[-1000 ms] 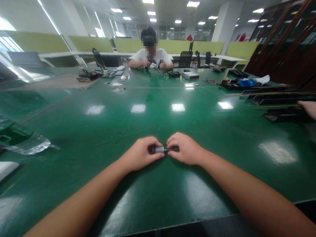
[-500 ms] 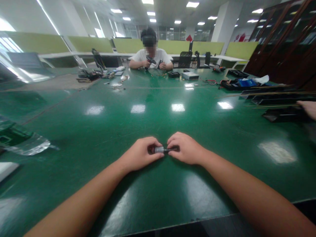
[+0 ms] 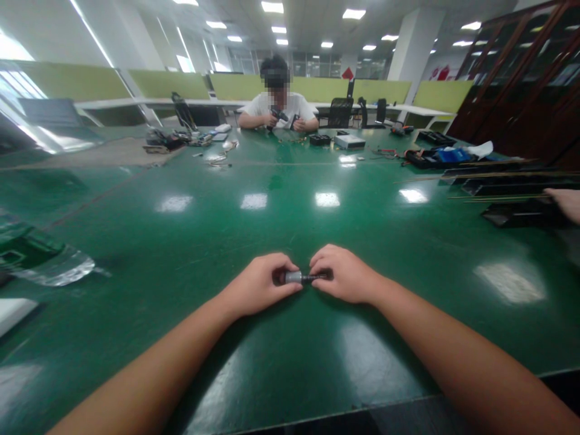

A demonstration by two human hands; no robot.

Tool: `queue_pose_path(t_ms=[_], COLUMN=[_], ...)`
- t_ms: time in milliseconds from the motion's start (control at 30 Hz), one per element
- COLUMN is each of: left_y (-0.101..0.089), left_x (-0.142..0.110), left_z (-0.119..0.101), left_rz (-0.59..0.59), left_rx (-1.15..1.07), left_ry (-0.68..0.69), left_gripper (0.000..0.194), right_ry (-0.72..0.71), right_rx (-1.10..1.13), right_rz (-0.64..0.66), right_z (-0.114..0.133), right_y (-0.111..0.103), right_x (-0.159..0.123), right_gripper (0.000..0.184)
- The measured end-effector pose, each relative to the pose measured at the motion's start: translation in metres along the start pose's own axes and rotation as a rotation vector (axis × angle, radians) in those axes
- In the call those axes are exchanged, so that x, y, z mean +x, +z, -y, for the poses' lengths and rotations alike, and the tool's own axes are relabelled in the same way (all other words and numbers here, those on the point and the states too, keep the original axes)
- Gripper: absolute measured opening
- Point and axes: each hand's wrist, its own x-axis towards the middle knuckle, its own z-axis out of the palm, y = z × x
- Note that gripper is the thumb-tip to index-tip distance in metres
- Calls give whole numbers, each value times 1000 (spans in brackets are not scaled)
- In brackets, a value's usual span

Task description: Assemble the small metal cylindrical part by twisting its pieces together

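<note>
Bright, cool light from rectangular white ceiling lights (image 3: 272,7) beyond glossy green tabletop (image 3: 254,235), plus blown-out pale window (image 3: 12,48) left of tabletop. Hard white glare patches across tabletop; soft dark shading along bare forearms (image 3: 149,356) over it. Dark red-brown wooden glass-fronted cabinet (image 3: 521,72), right of tabletop, dim. Wide-angle stretch at tabletop's sides, clear plastic bottle (image 3: 77,266) smeared. Small grey-and-black cylindrical piece (image 3: 293,277), tabletop's near half: soft, fine detail lost.
</note>
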Motion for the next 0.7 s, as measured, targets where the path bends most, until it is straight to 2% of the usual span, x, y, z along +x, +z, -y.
queue_pose_path(t_ms=[700], left_y=[0], left_x=[-1], left_z=[0], left_rz=[3], left_rx=[-27], left_ry=[-26], left_gripper=[21], right_ry=[38], right_rx=[-15], right_rz=[74], right_z=[-8], right_y=[-13], right_x=[-3], right_gripper=[10])
